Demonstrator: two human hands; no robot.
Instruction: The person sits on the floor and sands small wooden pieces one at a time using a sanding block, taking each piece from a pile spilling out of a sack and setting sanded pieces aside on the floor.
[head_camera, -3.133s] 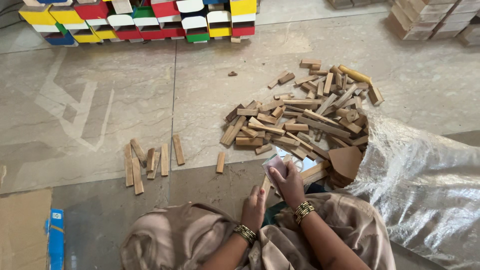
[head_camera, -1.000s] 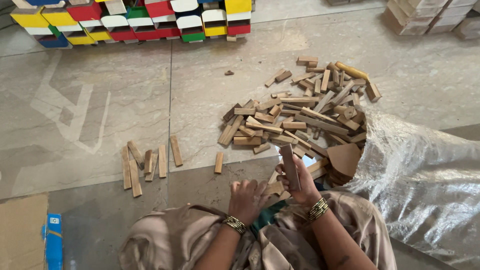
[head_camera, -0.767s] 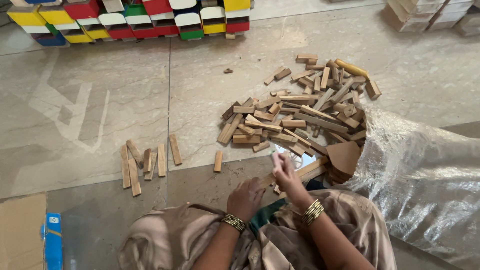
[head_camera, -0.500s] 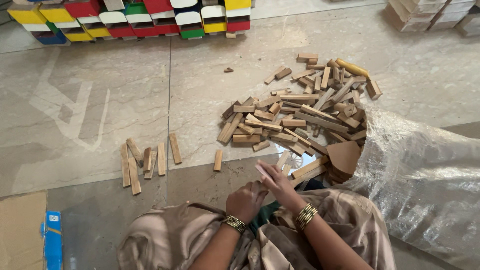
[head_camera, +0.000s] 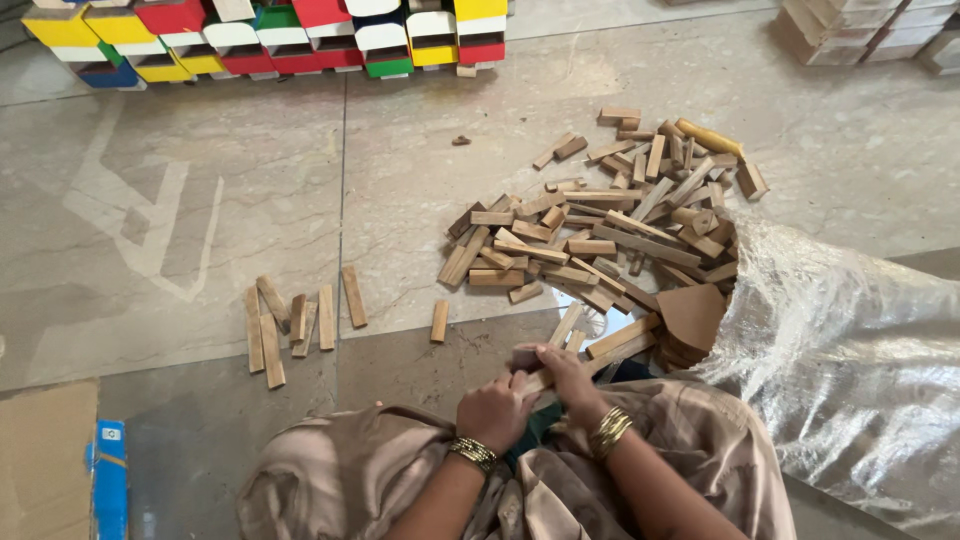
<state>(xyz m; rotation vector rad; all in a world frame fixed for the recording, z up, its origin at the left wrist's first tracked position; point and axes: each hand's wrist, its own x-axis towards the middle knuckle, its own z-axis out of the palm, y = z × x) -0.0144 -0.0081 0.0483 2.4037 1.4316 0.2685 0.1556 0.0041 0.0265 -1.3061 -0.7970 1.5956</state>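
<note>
My left hand (head_camera: 497, 410) and my right hand (head_camera: 563, 372) meet just above my lap, both closed around one small wooden stick (head_camera: 536, 379). A big pile of wooden sticks and blocks (head_camera: 600, 225) lies on the floor right in front of them, spilling from a clear plastic sack (head_camera: 850, 360). A flat brown wooden piece (head_camera: 692, 318) leans at the pile's near edge. A small group of sorted sticks (head_camera: 295, 318) lies to the left, with a single stick (head_camera: 439, 320) between the group and the pile. Both wrists wear gold bangles.
Colourful painted blocks (head_camera: 300, 30) line the far edge of the stone floor. Stacked wooden pieces (head_camera: 860, 30) sit at the far right. A flat cardboard sheet with a blue edge (head_camera: 60, 470) lies at the near left. My beige garment (head_camera: 400, 480) covers my knees.
My right hand, earlier lifting a stick upright near the pile, has come down and back toward my lap. Both hands now close together on one stick.
</note>
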